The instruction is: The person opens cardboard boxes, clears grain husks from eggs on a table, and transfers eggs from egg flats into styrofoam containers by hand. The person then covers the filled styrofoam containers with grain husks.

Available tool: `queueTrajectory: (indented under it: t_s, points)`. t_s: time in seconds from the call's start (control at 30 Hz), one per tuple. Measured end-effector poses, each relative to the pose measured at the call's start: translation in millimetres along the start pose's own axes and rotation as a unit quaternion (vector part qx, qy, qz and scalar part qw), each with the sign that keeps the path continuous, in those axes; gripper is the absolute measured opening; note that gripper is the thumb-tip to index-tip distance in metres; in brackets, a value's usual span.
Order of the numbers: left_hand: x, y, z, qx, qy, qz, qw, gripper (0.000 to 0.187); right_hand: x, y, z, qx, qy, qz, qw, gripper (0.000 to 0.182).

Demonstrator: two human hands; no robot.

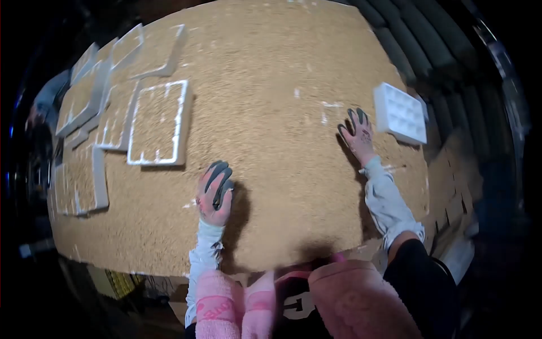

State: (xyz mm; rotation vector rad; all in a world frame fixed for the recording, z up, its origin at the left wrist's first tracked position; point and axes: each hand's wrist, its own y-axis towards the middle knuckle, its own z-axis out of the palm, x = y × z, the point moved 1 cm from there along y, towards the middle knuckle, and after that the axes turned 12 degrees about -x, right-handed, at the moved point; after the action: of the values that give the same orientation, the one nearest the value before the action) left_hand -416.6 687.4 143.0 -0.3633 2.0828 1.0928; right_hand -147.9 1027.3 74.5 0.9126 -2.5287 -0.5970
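Observation:
My left hand (214,192), in a pink glove with dark grey fingertips, hovers over the brown granular material (271,141). Its fingers are loosely curved and hold nothing I can see. Nearest to it is a white tray (180,124) with cells filled by the same material. Farther right, my right hand (357,133) wears a matching glove. Its fingers are spread, with nothing between them. Just beyond its fingertips, a white tray (401,113) with rows of square hollows leans at the right edge, apart from the hand.
Several more filled white trays (103,183) cluster on the left, some overlapping. Dark stacked shapes (418,39) line the far right side. At the far left edge, part of another person's sleeve (52,96) shows. A yellow item (116,282) is below the front edge.

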Motion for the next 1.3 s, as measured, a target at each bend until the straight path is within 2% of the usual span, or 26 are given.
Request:
queueTrajectory:
  t_s: [0.03,0.13,0.23,0.33,0.37,0.43,0.5,0.53,0.6,0.63,0.67,0.7,0.73,0.8,0.83,0.87,0.9,0.93,0.97,1.0,1.03,1.07,1.1,1.17,1.23,1.3]
  points:
    - [-4.1,-11.9,27.4,0.034,-0.032,-0.003,0.999,0.034,-34.4,-1.7,-16.6,0.003,-0.04,0.021,0.999,0.059]
    - [-21.8,-27.7,116.8,0.098,-0.021,-0.046,0.994,0.042,-124.1,-37.2,-37.6,-0.031,-0.004,0.044,0.999,0.054]
    - [-35.4,-16.8,197.3,0.126,0.135,0.026,0.982,0.055,-156.0,-77.3,-77.5,-0.027,0.1,0.083,0.991,0.051]
    - [0.8,-9.0,283.3,0.1,0.252,-0.004,0.963,0.069,-197.6,-95.5,-88.1,-0.044,-0.005,0.053,0.998,0.051]
    - [5.8,-1.8,311.9,0.107,0.243,-0.014,0.964,0.074,-210.9,-89.8,-72.9,-0.076,0.028,0.047,0.996,0.052]
    - [2.7,3.7,369.1,0.143,0.266,-0.008,0.953,0.074,-192.2,-57.8,-63.3,-0.053,0.073,0.043,0.995,0.057]
    - [-26.8,-9.5,410.3,0.232,0.22,-0.006,0.948,0.066,-169.6,-46.4,-36.3,0.011,0.083,-0.033,0.996,0.059]
    - [-39.2,-49.3,419.0,0.255,0.069,-0.003,0.964,0.057,-166.7,-65.2,-22.7,0.083,0.244,-0.089,0.962,0.058]
    - [-101.2,-84.9,379.9,0.334,0.042,0.1,0.936,0.052,-169.4,-110.3,-72.7,0.164,0.309,-0.059,0.935,0.057]
    - [-129.3,-109.0,368.1,0.324,0.121,0.239,0.907,0.054,-168.8,-134.5,-99.0,0.151,0.29,-0.094,0.94,0.056]
    - [-147.6,-129.7,357.9,0.316,0.081,0.131,0.936,0.061,-168.6,-159.4,-124.6,0.14,0.269,-0.131,0.944,0.056]
    - [-172.8,-125.6,342.6,0.367,0.135,0.124,0.912,0.069,-171.2,-169.4,-150.4,0.151,0.219,-0.144,0.953,0.057]
    - [-183.6,-126.3,333.6,0.324,0.155,0.111,0.927,0.07,-174.5,-176.9,-174.7,0.162,0.169,-0.162,0.959,0.058]
    - [-183.5,-131.4,319.0,0.183,0.24,0.035,0.953,0.064,-177.4,-200.6,-183.6,0.05,0.16,-0.025,0.985,0.072]
    - [-170.0,-142.9,318.1,0.158,0.299,-0.005,0.941,0.061,-177.0,-212.7,-175.8,0.06,0.142,-0.014,0.988,0.082]
    - [-171.5,-141.4,321.2,0.277,0.348,-0.139,0.885,0.058,-164.1,-215.7,-172.5,0.108,0.153,0.011,0.982,0.086]
    - [-169.1,-155.1,323.4,0.209,0.284,-0.098,0.93,0.049,-138.9,-208.1,-173.6,0.174,0.057,-0.012,0.983,0.084]
    - [-166.5,-168.9,326.8,0.148,0.221,-0.047,0.963,0.04,-116.7,-206.2,-168.9,0.145,0.067,-0.027,0.987,0.075]
    - [-129.8,-218.9,367.5,0.137,0.135,-0.133,0.972,0.047,-101.0,-206.8,-152.3,0.103,0.185,0.02,0.977,0.07]
    - [-152.7,-203.8,357.3,0.098,0.158,-0.089,0.979,0.053,-87.9,-210.6,-135.6,0.08,0.292,0.08,0.95,0.064]
    - [-155.1,-203.0,350.9,0.028,0.063,-0.178,0.982,0.052,-77.2,-218.7,-114.5,0.102,0.485,0.178,0.85,0.062]
    - [-153.4,-197.7,350.0,-0.035,-0.051,-0.25,0.966,0.051,-72.8,-223.1,-88.4,0.122,0.636,0.275,0.71,0.059]
    - [-153.6,-187.4,335.4,-0.088,-0.094,-0.277,0.952,0.05,-60.3,-217.7,-67.2,0.14,0.75,0.361,0.536,0.056]
    - [-160.8,-177.8,293.9,-0.184,-0.193,-0.328,0.906,0.047,1.1,-202.3,-99.2,0.173,0.762,0.419,0.462,0.049]
    - [-152.7,-168.4,241.7,-0.255,-0.16,-0.335,0.893,0.045,44.1,-201.6,-85.2,0.228,0.75,0.398,0.476,0.04]
    - [-150.1,-150.9,176.0,-0.315,-0.116,-0.312,0.889,0.042,100.5,-188.8,-79.5,0.278,0.761,0.342,0.476,0.04]
